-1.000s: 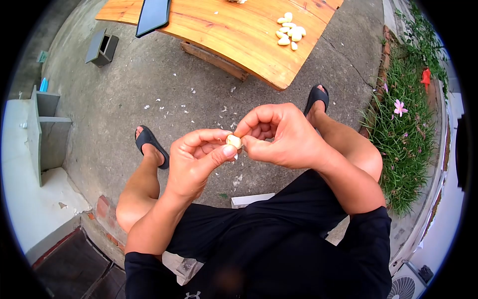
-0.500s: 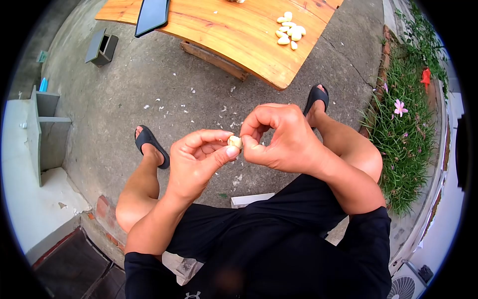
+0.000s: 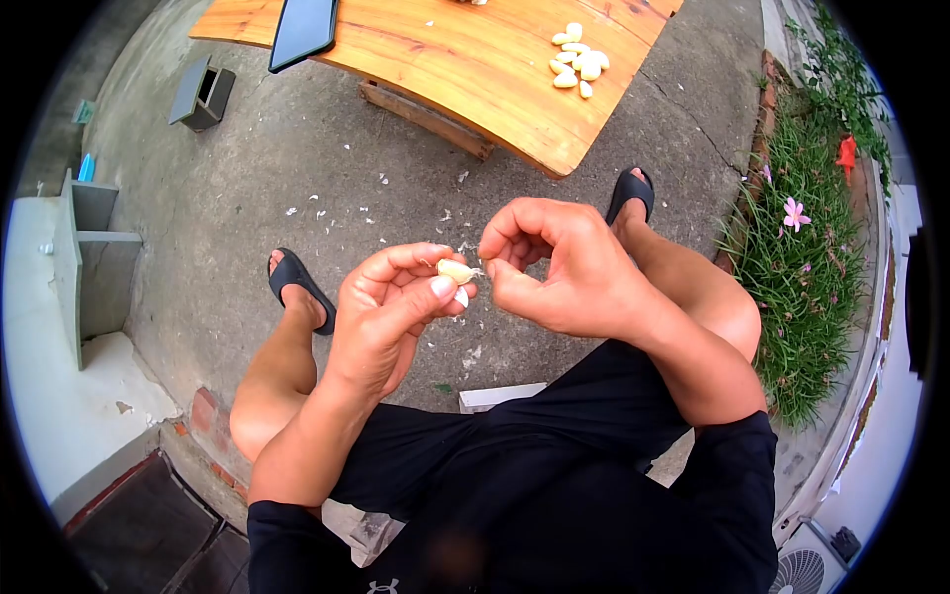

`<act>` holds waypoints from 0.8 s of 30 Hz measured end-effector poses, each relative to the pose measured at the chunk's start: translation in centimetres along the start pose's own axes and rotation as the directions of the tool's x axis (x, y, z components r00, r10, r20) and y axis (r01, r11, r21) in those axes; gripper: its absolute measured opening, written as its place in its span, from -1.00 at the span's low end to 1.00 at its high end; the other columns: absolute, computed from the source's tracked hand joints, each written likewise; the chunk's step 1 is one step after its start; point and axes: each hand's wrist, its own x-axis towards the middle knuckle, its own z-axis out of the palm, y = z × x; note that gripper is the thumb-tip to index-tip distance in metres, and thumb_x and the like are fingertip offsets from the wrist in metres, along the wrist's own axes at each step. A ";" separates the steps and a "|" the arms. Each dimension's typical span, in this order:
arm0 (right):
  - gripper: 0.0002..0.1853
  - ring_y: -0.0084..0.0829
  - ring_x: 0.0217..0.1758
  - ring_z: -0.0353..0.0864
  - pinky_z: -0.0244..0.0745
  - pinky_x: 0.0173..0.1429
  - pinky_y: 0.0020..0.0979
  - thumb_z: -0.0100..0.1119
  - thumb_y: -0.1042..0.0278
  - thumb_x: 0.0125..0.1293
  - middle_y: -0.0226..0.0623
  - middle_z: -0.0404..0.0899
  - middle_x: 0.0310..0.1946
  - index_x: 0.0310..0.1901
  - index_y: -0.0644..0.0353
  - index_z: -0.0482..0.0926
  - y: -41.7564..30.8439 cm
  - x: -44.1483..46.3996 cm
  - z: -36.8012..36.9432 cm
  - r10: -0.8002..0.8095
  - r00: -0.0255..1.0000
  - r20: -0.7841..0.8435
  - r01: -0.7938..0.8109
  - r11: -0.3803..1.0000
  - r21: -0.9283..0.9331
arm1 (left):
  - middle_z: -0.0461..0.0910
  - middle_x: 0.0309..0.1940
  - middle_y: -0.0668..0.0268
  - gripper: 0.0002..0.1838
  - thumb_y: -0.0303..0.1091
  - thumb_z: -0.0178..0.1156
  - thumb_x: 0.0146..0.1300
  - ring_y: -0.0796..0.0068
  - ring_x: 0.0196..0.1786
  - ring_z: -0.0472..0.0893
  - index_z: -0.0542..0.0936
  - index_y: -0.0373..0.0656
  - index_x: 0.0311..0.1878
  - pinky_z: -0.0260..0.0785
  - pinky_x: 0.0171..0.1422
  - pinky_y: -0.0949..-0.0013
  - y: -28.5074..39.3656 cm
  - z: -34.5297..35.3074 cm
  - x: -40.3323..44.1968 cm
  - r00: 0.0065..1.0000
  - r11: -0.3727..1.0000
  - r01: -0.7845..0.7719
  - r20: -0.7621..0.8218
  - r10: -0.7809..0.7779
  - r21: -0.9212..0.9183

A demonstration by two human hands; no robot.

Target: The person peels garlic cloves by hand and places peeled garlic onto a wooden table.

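Observation:
A pale garlic clove (image 3: 455, 270) is pinched between the thumb and fingers of my left hand (image 3: 381, 307). A loose white flake of skin (image 3: 462, 296) shows just under the clove, by the left thumb. Close on the right, my right hand (image 3: 564, 267) has its thumb and index finger pressed together. A thin wisp of garlic skin (image 3: 479, 271) stretches from the clove's end to those fingertips. On the wooden table (image 3: 455, 79) lies a small heap of peeled garlic cloves (image 3: 581, 61), ahead of my right hand.
A dark tablet or phone (image 3: 304, 33) lies at the table's near left edge. White skin scraps (image 3: 364, 209) are scattered over the concrete floor. A small grey box (image 3: 205, 96) stands left of the table. Grass and pink flowers (image 3: 795, 215) border the right side.
The clove has turned from end-on to lengthwise in my left hand, and a skin flake now shows below it. My right fingertips have drawn slightly away from it.

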 end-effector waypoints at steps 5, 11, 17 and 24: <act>-0.82 -0.57 -0.41 0.69 0.59 -0.34 -0.50 0.45 0.39 0.18 -0.27 0.68 -0.47 -0.32 0.34 0.70 -0.1 -0.2 0.4 -0.063 0.998 0.001 0.063 0.998 -0.001 | 0.71 -0.01 0.08 -0.71 -0.60 0.28 0.35 0.34 -0.02 0.74 0.61 -0.31 0.13 0.65 0.11 0.33 -0.5 -0.6 0.1 0.999 0.999 -0.044 0.021 0.044 0.011; -0.88 -0.53 -0.44 0.70 0.59 -0.35 -0.48 0.42 0.45 0.19 -0.23 0.69 -0.46 -0.35 0.32 0.71 -0.1 -0.5 0.6 -0.082 0.996 -0.045 0.080 0.996 -0.036 | 0.68 0.09 0.04 -0.69 -0.68 0.26 0.35 0.33 0.04 0.73 0.60 -0.31 0.14 0.64 0.17 0.30 -1.3 -0.5 0.4 0.985 0.987 -0.161 0.066 0.159 0.024; -0.90 -0.38 -0.46 0.69 0.60 -0.35 -0.39 0.42 0.49 0.13 -0.23 0.63 -0.48 -0.35 0.27 0.67 -0.2 -0.7 1.1 -0.269 0.956 -0.113 0.243 0.949 -0.203 | 0.66 0.14 0.04 -0.68 -0.68 0.26 0.35 0.33 0.10 0.71 0.60 -0.28 0.14 0.63 0.20 0.29 -1.7 -0.5 0.5 0.980 0.983 -0.181 0.082 0.183 -0.029; -0.81 -0.18 -0.40 0.61 0.54 -0.29 -0.21 0.41 0.48 0.00 -0.28 0.54 -0.46 -0.34 0.21 0.59 1.3 -0.5 1.8 -0.643 0.765 -0.033 0.512 0.638 -0.575 | 0.68 0.11 0.08 -0.67 -0.67 0.31 0.32 0.37 0.11 0.70 0.58 -0.25 0.12 0.61 0.23 0.35 -1.5 0.0 0.5 0.999 0.987 -0.034 0.016 0.037 -0.156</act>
